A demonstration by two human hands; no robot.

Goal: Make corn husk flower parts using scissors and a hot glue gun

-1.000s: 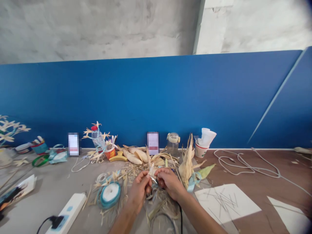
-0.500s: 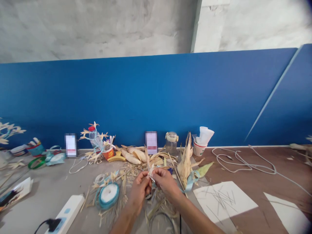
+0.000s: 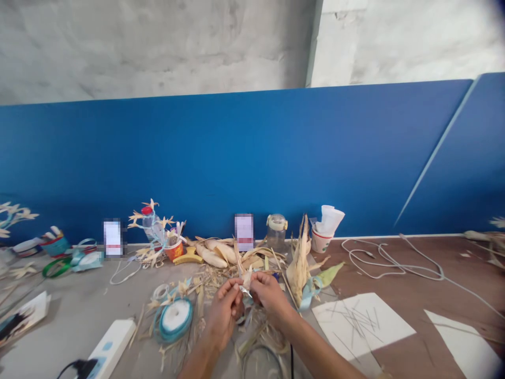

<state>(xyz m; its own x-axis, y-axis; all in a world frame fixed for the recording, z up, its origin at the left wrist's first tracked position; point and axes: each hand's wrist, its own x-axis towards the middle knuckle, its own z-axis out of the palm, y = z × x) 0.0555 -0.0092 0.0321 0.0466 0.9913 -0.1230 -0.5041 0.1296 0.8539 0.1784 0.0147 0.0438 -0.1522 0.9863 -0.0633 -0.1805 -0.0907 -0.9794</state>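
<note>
My left hand [image 3: 226,306] and my right hand [image 3: 272,296] meet over the middle of the desk, fingers pinched. Between their fingertips is a small pale corn husk piece [image 3: 247,276] with pointed tips. A shiny silvery bit [image 3: 245,291] shows just under it; what it is, I cannot make out. Dried husk scraps [image 3: 258,337] lie beneath and around both hands. To the left of my left hand is a spool of blue ribbon [image 3: 175,320]. Standing to the right of my right hand is a large dried corn husk [image 3: 300,268] with light blue ribbon at its base.
Behind the hands are corn husks [image 3: 215,253], a phone [image 3: 244,231], a clear lidded bottle [image 3: 276,231] and a paper cup [image 3: 322,239]. Thin wires lie on white paper [image 3: 363,321] at right. A power strip [image 3: 112,347] sits front left, husk flowers [image 3: 155,231] behind it.
My fingertips have drawn slightly apart, and more of the husk piece and the silvery bit shows between them. The view has shifted slightly.
</note>
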